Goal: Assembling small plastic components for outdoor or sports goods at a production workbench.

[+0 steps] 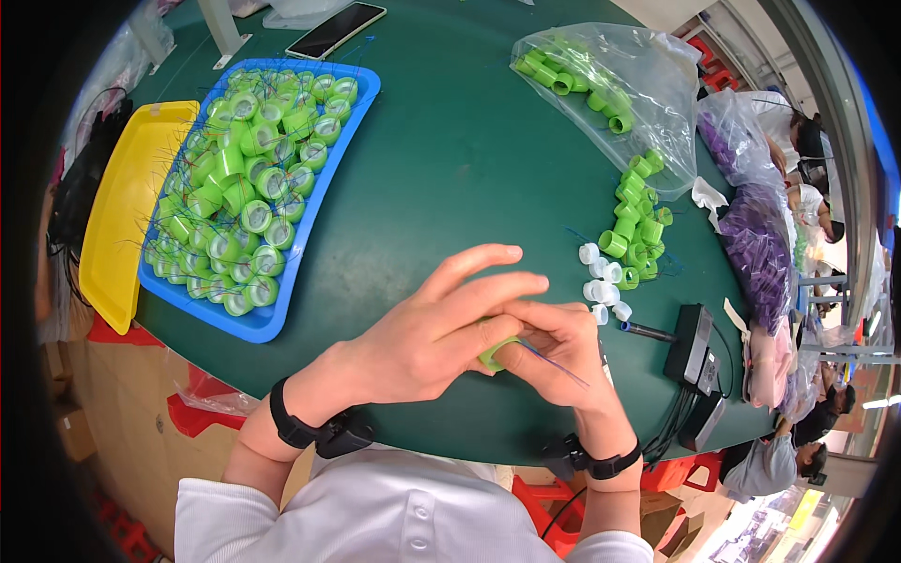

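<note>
Close in front of me, both hands meet around a small green plastic cap (487, 357). My left hand (408, 347) grips it between thumb and lower fingers, while two fingers stretch out above. My right hand (566, 352) closes on the cap from the other side, its thumb at the opening. Thin dark blue wires (556, 362) stick out past the right thumb. The inside of the cap is mostly hidden by fingers. Just beyond the right hand lie several small white plastic inserts (599, 272) and a pile of loose green caps (631, 225).
On the left, a blue tray (317, 220) holds many green caps with wires, beside a yellow tray (120, 220). A clear bag (657, 84) of green caps lies far right. A phone (336, 30), a pen (648, 331) and a black device (690, 347) rest on the green table (441, 159).
</note>
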Demonstrator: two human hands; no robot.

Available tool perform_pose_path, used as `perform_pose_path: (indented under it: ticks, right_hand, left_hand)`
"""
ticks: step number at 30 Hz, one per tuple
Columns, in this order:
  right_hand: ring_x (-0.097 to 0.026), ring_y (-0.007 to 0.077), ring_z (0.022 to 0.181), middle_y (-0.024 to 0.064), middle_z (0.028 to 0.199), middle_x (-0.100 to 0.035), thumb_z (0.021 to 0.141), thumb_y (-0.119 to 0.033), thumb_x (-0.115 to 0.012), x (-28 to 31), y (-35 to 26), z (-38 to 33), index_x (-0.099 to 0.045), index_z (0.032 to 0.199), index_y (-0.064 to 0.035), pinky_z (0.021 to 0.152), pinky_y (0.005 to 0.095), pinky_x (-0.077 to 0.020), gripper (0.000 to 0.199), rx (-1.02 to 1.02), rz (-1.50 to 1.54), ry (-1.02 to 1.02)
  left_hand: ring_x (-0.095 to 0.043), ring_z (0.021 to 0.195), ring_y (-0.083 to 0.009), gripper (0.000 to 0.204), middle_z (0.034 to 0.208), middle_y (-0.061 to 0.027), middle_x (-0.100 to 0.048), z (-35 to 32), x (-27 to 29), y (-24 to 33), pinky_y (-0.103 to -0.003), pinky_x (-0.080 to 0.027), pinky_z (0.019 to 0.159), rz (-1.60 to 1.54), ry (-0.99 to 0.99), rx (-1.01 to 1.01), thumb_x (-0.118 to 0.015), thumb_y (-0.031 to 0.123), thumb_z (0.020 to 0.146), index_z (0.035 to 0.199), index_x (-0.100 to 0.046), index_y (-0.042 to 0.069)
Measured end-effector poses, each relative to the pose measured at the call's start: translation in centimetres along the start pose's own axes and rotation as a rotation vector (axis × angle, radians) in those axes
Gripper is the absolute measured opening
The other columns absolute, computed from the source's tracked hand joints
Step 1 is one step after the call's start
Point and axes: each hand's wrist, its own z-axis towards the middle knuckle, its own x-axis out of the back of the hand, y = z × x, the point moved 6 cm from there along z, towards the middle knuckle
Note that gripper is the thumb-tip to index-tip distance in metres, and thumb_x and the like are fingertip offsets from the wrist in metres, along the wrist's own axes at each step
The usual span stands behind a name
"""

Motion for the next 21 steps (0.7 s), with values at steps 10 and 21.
perform_pose_path:
  ticks: [10,21]
  right_hand:
    - [-0.061,0.0155,0.094,0.0119,0.105,-0.062,0.082,0.009,-0.053,-0.3,1.1,0.0,-0.054,0.115,0.0078,0.082,0.0258,-0.0496,0.032,-0.06,0.346,0.147]
    - [-0.067,0.0164,0.072,0.0125,0.072,-0.067,0.072,0.005,-0.06,0.5,-0.4,-0.3,-0.06,0.101,0.0059,0.066,0.025,-0.0509,0.029,0.052,0.039,-0.023]
  left_hand:
    - [-0.043,0.115,-0.0399,0.036,0.125,-0.0183,-0.046,-1.0,-0.1,-0.4,-0.04,-0.052,0.079,0.157,0.092,0.023,-0.068,-0.003,0.064,0.098,-0.056,-0.009]
    - [-0.037,0.12,-0.0364,0.04,0.116,-0.0115,-0.053,-1.0,-0.6,-0.5,-0.047,-0.038,0.095,0.001,-0.044,-0.037,-0.073,0.009,0.06,0.098,-0.065,0.002]
